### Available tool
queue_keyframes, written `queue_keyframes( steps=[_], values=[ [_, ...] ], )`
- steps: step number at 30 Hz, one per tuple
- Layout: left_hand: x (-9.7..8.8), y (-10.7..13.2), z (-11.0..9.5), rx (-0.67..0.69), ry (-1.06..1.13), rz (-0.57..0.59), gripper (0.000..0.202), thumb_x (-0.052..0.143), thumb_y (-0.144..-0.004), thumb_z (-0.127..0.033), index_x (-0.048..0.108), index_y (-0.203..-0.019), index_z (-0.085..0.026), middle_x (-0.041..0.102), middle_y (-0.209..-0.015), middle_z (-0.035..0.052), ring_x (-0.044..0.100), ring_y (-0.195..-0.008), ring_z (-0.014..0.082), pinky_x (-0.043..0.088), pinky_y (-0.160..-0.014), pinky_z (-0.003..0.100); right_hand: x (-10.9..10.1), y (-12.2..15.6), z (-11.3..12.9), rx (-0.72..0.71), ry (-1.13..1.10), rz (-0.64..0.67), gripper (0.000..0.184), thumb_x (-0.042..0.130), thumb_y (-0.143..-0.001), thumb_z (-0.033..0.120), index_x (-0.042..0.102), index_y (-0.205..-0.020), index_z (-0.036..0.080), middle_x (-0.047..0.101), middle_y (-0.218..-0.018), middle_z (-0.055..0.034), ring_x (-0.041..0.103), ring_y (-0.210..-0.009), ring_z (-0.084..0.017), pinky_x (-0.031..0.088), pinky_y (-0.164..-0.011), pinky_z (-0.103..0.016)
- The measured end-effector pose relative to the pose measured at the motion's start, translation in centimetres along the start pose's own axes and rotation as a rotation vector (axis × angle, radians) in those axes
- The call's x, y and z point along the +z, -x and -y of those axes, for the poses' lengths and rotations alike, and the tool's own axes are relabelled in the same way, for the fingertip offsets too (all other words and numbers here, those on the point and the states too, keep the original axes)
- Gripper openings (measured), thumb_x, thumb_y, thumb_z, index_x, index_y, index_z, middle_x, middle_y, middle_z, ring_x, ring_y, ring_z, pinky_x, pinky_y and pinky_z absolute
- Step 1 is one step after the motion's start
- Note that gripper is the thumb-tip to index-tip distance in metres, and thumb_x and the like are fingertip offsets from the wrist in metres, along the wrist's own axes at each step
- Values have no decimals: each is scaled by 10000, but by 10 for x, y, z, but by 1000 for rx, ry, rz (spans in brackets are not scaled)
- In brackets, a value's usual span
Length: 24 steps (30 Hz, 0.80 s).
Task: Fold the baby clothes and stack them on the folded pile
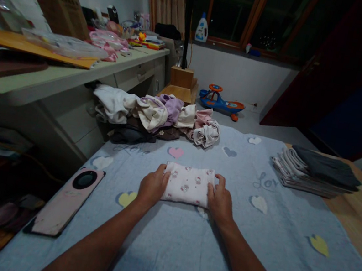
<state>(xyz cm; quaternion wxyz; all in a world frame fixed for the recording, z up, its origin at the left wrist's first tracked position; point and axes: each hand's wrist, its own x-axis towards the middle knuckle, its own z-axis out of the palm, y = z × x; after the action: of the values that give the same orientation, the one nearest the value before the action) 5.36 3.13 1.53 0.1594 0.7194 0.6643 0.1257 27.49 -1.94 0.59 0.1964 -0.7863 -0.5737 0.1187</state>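
A folded white garment with a small pink print (188, 184) lies on a light blue blanket with heart patterns (162, 248). My left hand (153, 186) grips its left end, and my right hand (220, 202) grips its right end. Both sets of fingers curl over the folded edges. To the left of my left hand, a phone in a pink case (65, 202) lies face down near the blanket's edge.
A loose pile of clothes (156, 117) lies at the blanket's far edge. A stack of folded clothes (313, 171) sits at the right. A cluttered desk (51, 79) runs along the left, and a blue ride-on toy car (221, 100) stands on the floor beyond.
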Motion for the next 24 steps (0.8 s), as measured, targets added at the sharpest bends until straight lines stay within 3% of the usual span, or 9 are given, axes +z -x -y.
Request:
queue_keyframes(
  steps=[5,10,14,19,24],
  values=[
    [-3,-1,3,-10,99,-12,345,369,-1003,-330,517,-1293,-215,739,-890,83,700,-841,246,418,-684,280,1,0,0,20,-23,1,369,405,-992,294,420,-1335,157,716,-881,-99,664,-769,-227,359,-640,-266],
    [-6,14,5,8,245,-13,486,344,-1005,-378,327,-1443,-168,716,-843,47,696,-825,237,423,-684,278,3,0,-2,7,-40,-21,357,410,-989,312,435,-1312,162,711,-852,-78,662,-757,-215,363,-641,-257],
    [-3,22,4,35,152,-15,550,374,-990,-379,266,-1489,-174,714,-1042,92,698,-896,252,449,-740,301,0,1,-1,30,-30,-32,339,413,-986,322,461,-1284,166,705,-839,-73,656,-747,-215,356,-635,-258],
    [4,18,1,73,92,-16,506,378,-987,-281,325,-1483,-196,675,-1226,114,686,-1010,246,471,-825,304,-8,5,5,53,-83,50,366,385,-992,338,441,-1305,157,715,-915,-92,672,-830,-225,377,-674,-265],
    [6,15,3,122,144,-37,467,393,-982,-248,414,-1443,-180,608,-1356,114,641,-1132,238,474,-912,303,-8,10,16,97,16,62,432,339,-1013,368,377,-1385,152,716,-996,-144,685,-872,-249,399,-695,-283]
  ],
)
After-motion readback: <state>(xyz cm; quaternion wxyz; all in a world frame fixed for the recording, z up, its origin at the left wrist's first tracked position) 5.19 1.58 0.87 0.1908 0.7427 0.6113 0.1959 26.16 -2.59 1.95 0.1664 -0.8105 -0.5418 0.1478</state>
